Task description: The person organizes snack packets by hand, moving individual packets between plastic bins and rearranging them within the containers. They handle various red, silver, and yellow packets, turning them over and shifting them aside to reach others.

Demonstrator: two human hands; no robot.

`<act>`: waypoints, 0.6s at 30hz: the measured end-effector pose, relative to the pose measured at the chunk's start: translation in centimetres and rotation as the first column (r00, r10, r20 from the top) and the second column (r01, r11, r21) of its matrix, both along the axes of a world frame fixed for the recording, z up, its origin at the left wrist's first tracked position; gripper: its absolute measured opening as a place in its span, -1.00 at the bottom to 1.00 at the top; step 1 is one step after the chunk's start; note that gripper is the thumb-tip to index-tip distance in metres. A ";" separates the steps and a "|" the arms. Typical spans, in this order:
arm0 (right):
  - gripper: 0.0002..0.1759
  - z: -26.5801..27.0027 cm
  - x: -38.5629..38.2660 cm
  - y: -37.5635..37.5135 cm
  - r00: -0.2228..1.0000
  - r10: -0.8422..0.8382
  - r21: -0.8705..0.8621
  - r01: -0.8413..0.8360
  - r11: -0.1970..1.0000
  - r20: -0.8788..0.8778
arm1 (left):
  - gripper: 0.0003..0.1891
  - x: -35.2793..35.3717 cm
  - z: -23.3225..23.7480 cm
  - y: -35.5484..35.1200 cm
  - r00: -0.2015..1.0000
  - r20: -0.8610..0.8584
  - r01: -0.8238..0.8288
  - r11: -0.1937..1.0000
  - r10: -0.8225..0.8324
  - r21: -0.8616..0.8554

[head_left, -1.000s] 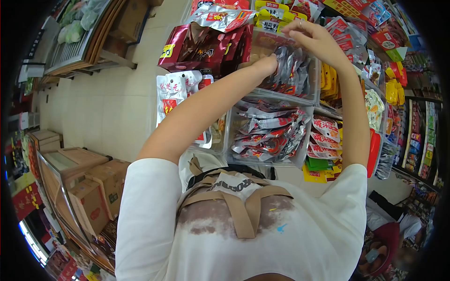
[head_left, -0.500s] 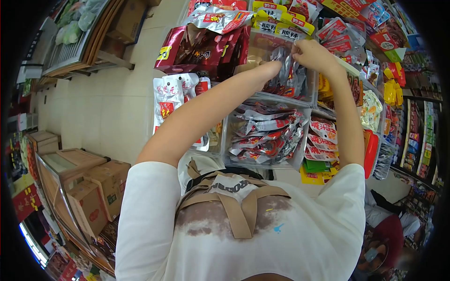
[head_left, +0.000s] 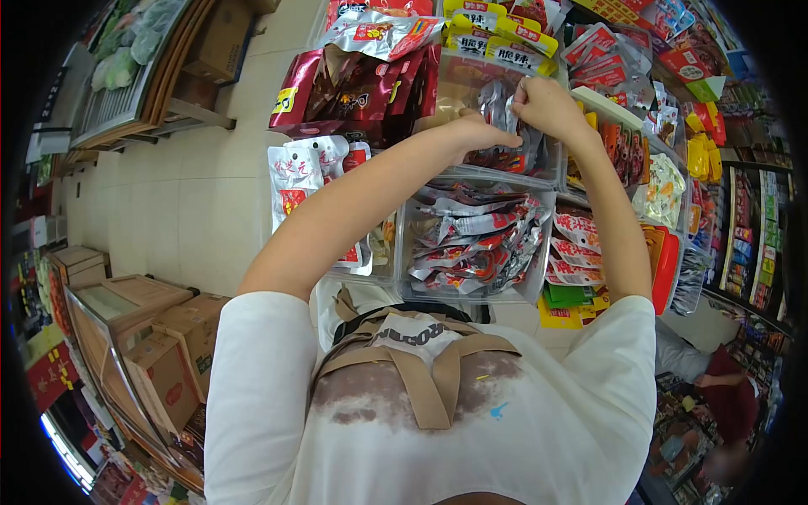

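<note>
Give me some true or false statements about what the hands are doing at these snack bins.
1. The left hand and the right hand are both at the upper clear bin. True.
2. The lower clear bin is empty. False: it is full of red and silver packets.
3. The right hand's fingers are closed on a silver packet. True.
4. The cardboard boxes stand on the person's right. False: they stand on the floor to the left.

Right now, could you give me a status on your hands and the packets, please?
Right hand pinching silver packets. Left hand in the bin beside them, fingers hidden. Yellow packs close above.
</note>
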State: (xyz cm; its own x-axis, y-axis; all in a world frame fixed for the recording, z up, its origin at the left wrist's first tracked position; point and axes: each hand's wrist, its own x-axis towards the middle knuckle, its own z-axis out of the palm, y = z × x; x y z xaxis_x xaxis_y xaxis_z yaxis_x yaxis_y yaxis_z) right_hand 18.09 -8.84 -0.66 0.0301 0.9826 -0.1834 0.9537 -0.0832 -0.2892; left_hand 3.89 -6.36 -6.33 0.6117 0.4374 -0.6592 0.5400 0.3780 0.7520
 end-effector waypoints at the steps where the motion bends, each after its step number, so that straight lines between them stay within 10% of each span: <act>1: -0.81 -0.1 -0.1 0.0 1.000 -0.001 -0.003 0.001 1.000 0.000 | -0.24 0.0 0.2 0.0 1.000 0.000 0.001 1.000 -0.001 -0.003; 13: -0.75 3.1 -0.4 1.9 0.997 0.048 -0.123 -0.040 0.992 0.067 | -0.06 0.2 -0.4 -0.1 0.999 -0.034 -0.022 0.992 0.027 0.128; 18: -0.60 5.4 -3.5 5.8 0.960 0.240 0.303 -0.187 0.934 -0.145 | 0.16 0.6 -1.5 -0.2 0.999 -0.041 -0.018 0.988 0.024 0.150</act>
State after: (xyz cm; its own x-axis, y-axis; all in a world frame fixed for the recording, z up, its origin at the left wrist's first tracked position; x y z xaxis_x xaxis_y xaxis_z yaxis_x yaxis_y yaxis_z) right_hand 14.60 -3.08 4.70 -0.1934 0.9737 0.1206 0.8710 0.2270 -0.4358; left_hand 4.44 -6.59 -7.80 0.5742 0.5455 -0.6105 0.5660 0.2743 0.7774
